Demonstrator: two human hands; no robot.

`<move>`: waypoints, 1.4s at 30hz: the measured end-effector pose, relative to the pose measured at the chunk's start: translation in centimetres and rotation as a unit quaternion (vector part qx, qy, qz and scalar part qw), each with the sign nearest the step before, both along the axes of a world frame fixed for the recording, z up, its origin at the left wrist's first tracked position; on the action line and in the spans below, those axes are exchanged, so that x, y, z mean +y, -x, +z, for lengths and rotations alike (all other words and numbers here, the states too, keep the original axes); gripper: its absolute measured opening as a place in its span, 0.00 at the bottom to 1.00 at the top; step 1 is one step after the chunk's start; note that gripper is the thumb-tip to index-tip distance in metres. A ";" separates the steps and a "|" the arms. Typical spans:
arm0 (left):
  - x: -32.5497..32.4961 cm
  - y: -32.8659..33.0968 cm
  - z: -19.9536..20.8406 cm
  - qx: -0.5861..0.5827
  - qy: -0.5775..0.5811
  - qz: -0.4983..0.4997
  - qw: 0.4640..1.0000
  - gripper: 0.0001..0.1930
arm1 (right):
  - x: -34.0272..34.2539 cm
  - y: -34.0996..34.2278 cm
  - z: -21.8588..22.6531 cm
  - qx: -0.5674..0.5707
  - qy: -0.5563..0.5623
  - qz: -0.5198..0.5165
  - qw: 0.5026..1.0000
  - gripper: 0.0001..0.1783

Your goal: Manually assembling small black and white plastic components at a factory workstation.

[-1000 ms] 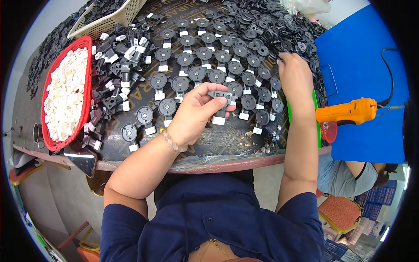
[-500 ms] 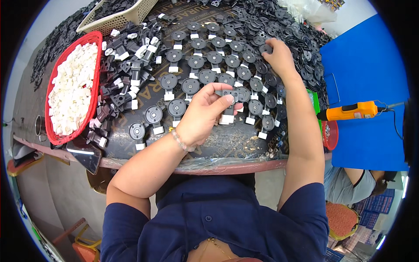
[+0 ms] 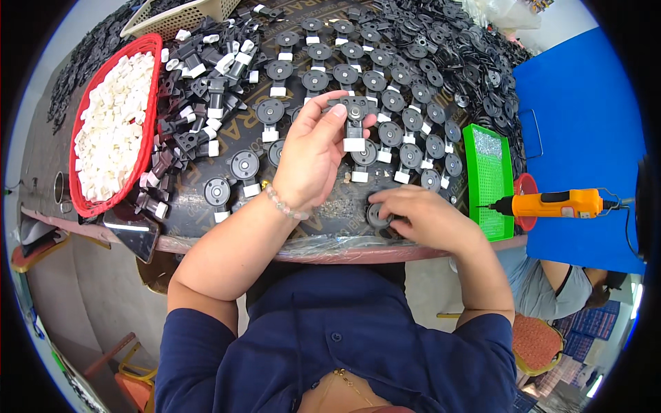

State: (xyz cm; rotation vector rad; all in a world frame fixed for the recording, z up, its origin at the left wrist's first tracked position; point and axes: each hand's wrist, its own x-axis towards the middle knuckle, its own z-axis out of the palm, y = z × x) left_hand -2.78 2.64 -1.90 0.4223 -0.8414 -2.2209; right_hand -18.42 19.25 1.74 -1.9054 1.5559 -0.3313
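My left hand [image 3: 310, 151] is closed on a black bracket [image 3: 355, 127] with a white end piece, a small metal nut or boss showing on its top. It is held above rows of assembled pieces, each a black round disc on a white-ended bracket [image 3: 315, 81]. My right hand [image 3: 434, 217] is near the table's front edge, its thumb and fingers round a black disc [image 3: 378, 216]. Whether that disc touches the table I cannot tell. My left wrist and palm hide some of the pieces behind them.
At the left stands a red basket [image 3: 155, 76] of white caps, beside heaped brackets [image 3: 200, 103]. Loose discs [image 3: 475, 65] pile up at the far right. A green tray [image 3: 492, 219] and an orange electric screwdriver [image 3: 558, 204] are on the right. A phone [image 3: 135, 230] lies at the front left edge.
My right hand has come from the disc pile at the far right to the near edge, with a disc in its fingers. My left hand has risen slightly, still holding the bracket.
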 end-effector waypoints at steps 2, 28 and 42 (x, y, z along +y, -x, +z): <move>0.1 0.0 -0.1 -0.004 0.000 0.001 1.000 0.16 | 0.5 0.1 -0.5 0.013 0.081 -0.051 0.995 0.15; 1.7 -0.1 -1.3 -0.028 0.014 -0.178 0.984 0.17 | -2.8 -2.1 1.1 0.061 0.344 -0.224 0.910 0.27; 1.9 -2.9 3.4 -0.134 0.340 -0.004 0.931 0.22 | -0.8 -0.7 2.3 0.031 0.219 -0.222 0.950 0.29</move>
